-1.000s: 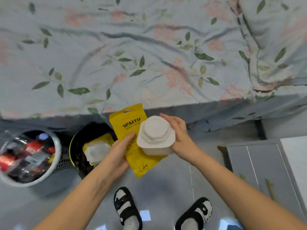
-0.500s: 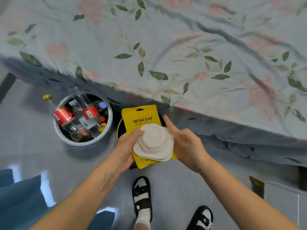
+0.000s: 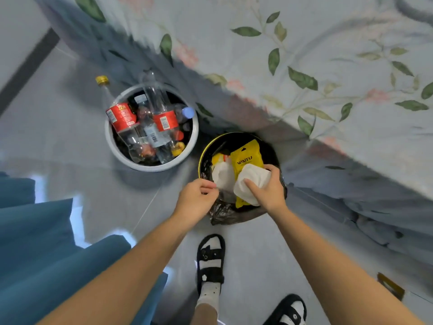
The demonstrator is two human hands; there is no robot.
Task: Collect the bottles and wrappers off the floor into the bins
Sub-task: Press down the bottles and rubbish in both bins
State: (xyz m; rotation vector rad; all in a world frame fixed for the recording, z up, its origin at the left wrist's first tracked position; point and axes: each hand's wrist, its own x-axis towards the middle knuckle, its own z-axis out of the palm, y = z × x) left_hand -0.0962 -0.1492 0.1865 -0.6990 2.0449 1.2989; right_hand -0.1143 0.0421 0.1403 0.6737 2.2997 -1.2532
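Bottles [image 3: 150, 123] fill white bin [image 3: 110, 146]; wrappers [image 3: 246, 156] in black bin [image 3: 201, 158].

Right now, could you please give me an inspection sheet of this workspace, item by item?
Surface: grey tiled floor, glossy with light reflections.
Job's things: white bin full of plastic bottles; black bin with a dark liner holds wrappers; yellow WAITU pouch and white moulded container over its opening.
Clutter: nothing seen loose on the floor.
Grippers: right hand grips the container and pouch; left hand pinches the liner at the rim.
Cables: nothing seen.
Surroundings: floral bedsheet hanging beside the bins; blue fabric; sandalled feet.
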